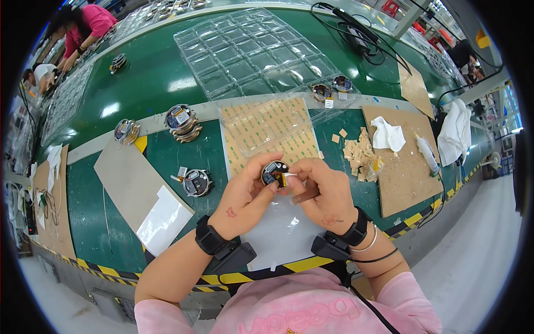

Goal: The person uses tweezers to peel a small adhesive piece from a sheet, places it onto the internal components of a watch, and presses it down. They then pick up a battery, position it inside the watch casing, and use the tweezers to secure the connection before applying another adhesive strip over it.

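My left hand [238,203] is closed around a small round circuit module [272,170], a dark board in a metal rim, held over the bench. Its thumb presses on the module's lower edge. My right hand [332,195] is closed at the right side, fingertips pinching a white and yellow tab [288,178] at the module. A flat brownish strip [305,195] sticks out below the right fingers; its kind cannot be made out. Beneath the hands lie a tan sheet [236,150] with green marks and a whitish translucent sheet [278,234]. Another round module [196,182] rests left of my hands.
Clear compartment trays [245,50] lie beyond. Stacked modules [182,122] stand at the left, near a grey board [125,172]. At right are tan square pieces [359,153], a brown board [409,189], a white tube [427,153] and cloths [455,131]. A person [89,28] works at far left.
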Demonstrator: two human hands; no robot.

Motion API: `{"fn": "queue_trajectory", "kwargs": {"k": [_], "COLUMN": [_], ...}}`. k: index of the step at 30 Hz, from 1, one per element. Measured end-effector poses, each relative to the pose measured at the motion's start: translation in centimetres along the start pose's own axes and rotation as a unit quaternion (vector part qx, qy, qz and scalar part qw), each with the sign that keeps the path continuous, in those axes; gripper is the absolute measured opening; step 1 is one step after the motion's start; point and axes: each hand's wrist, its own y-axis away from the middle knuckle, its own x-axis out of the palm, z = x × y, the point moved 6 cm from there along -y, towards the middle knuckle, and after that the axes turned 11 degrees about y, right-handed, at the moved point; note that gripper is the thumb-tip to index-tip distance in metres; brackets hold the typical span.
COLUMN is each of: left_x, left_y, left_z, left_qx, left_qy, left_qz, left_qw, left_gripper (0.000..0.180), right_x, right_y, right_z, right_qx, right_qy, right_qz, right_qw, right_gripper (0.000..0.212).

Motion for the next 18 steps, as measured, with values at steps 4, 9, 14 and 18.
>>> {"fn": "queue_trajectory", "kwargs": {"k": [4,9,14,18], "left_x": [0.1,-0.2,0.1,0.0], "left_y": [0.0,0.1,0.0,0.2], "left_z": [0.0,-0.1,-0.4,-0.6], "left_qx": [-0.009,-0.008,-0.027,-0.020], "left_qy": [0.009,0.003,0.010,0.008], "left_qz": [-0.004,-0.012,-0.014,-0.036], "left_qw": [1.000,1.000,0.999,0.999], "left_gripper": [0.047,0.045,0.044,0.042], "right_x": [-0.3,-0.5,-0.8,-1.2], "right_y": [-0.1,-0.5,-0.3,-0.6], "right_z": [0.3,1.1,0.6,0.8], "right_qx": [-0.084,-0.049,-0.077,-0.074], "right_qy": [-0.013,-0.003,0.037,0.040], "right_qz": [0.002,0.044,0.007,-0.014], "right_qw": [0.996,0.998,0.996,0.996], "right_gripper": [0.020,0.026,0.027,0.025]}}
